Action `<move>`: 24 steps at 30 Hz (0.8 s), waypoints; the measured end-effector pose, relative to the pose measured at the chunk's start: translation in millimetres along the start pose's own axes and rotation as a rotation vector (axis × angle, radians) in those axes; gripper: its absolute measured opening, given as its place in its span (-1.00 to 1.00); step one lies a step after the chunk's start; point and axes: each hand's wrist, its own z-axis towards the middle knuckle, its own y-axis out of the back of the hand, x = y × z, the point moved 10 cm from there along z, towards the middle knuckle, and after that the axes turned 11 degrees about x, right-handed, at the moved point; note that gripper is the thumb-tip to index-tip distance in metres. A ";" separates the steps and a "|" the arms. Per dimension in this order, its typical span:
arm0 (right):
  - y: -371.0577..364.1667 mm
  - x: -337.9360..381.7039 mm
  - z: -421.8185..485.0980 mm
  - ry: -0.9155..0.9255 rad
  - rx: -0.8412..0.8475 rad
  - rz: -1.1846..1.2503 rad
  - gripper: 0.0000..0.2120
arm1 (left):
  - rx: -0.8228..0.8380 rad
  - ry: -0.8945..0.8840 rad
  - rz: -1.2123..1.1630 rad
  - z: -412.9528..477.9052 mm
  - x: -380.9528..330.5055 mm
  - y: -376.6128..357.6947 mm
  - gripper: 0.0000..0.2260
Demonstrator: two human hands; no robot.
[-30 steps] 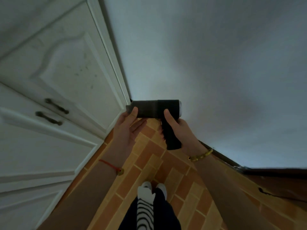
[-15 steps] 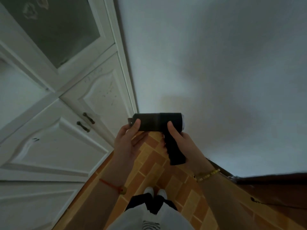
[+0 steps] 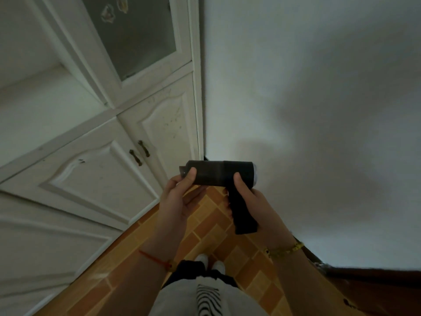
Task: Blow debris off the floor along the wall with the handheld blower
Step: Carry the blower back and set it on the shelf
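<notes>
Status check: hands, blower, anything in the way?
Right hand shut on blower grip. Left hand pinching nozzle end. Blower level, not aimed at floor. Nothing blocking.

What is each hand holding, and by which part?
Both hold the black blower: right hand on its handle, left hand at the nozzle end.

I see the floor in the lower centre of the frame: orange and tan brick-pattern tiles running as a narrow strip between the white cabinet base at left and the wall at right. My two white shoes stand on it, bottom centre. Debris not discernible.
</notes>
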 end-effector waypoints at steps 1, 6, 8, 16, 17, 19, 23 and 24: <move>-1.9 -1.5 1.0 -0.010 0.010 -0.015 -0.57 | -0.012 -0.002 -0.010 -3.0 0.8 3.0 -0.56; -17.5 -8.8 10.4 -0.048 0.091 -0.089 -0.50 | -0.086 -0.044 -0.050 -15.5 0.8 23.7 -0.55; -24.8 -12.9 14.3 -0.082 0.118 -0.099 -0.50 | -0.117 -0.064 -0.069 -21.3 -2.1 32.7 -0.54; -79.3 -13.0 43.1 -0.121 0.262 -0.196 -0.45 | -0.262 -0.178 -0.149 -40.9 -29.8 78.3 -0.62; -87.7 -12.9 47.9 -0.127 0.279 -0.211 -0.45 | -0.284 -0.194 -0.156 -43.1 -34.7 85.5 -0.62; -106.2 -13.0 58.9 -0.127 0.318 -0.237 -0.46 | -0.321 -0.224 -0.176 -46.5 -44.2 101.1 -0.62; -148.9 -16.0 83.1 -0.149 0.415 -0.250 -0.51 | -0.382 -0.274 -0.213 -50.5 -64.8 136.5 -0.59; -160.2 -17.3 89.9 -0.165 0.437 -0.255 -0.52 | -0.397 -0.285 -0.217 -50.9 -70.5 146.1 -0.57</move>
